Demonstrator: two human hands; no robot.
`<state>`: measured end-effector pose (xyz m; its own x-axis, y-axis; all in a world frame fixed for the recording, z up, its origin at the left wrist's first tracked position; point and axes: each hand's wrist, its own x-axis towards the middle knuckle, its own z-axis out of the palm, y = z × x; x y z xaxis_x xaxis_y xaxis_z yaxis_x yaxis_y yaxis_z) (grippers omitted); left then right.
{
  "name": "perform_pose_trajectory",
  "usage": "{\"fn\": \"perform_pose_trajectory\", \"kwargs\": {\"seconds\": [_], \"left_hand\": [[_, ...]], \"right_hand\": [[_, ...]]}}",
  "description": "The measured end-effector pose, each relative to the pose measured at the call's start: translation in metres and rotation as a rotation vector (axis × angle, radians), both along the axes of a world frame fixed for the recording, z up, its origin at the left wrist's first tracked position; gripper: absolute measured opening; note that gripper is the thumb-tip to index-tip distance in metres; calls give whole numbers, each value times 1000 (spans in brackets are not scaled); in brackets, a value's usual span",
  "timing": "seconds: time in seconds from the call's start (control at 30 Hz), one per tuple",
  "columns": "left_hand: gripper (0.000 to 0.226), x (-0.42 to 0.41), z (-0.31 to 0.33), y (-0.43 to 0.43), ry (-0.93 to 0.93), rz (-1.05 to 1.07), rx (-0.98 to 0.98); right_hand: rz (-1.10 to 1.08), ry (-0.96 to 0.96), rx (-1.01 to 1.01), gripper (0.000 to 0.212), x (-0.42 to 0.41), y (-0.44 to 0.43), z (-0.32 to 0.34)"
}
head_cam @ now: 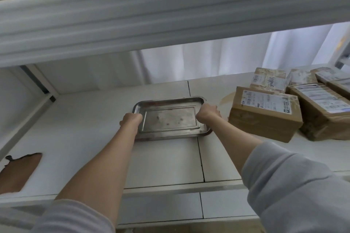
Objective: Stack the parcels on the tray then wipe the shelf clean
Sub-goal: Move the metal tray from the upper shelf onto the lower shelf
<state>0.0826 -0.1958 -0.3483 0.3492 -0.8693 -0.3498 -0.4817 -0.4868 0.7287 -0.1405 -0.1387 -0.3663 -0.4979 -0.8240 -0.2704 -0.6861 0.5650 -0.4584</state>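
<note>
While my left hand (130, 120) and right hand (208, 113) grip the short ends of the empty steel tray (171, 120) at mid-shelf (79, 126), parcels (265, 114) wait near its right. Stacking not begun. Next, likely: release, fetch nearest parcel.

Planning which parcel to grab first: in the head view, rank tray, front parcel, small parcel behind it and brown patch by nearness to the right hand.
1. Tray: held at its right rim by the right hand.
2. Front parcel: just right of the hand.
3. Small parcel: farther back, behind it.
4. Brown patch: far left on the shelf.
</note>
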Motion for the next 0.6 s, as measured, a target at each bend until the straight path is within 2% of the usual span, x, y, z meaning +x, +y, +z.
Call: {"fn": "perform_pose_trajectory", "kwargs": {"seconds": [0.17, 0.37, 0.5, 0.6], "left_hand": [[46, -2, 1, -5, -10, -106, 49], [54, -21, 11, -1, -39, -221, 127], [56, -33, 16, 6, -45, -276, 138], [56, -38, 18, 9, -31, -304, 165]], "right_hand": [[35, -56, 39, 8, 0, -5, -2], [34, 14, 101, 27, -11, -2, 1], [31, 27, 122, 13, -22, 0, 5], [19, 20, 121, 24, -27, 1, 3]]}}
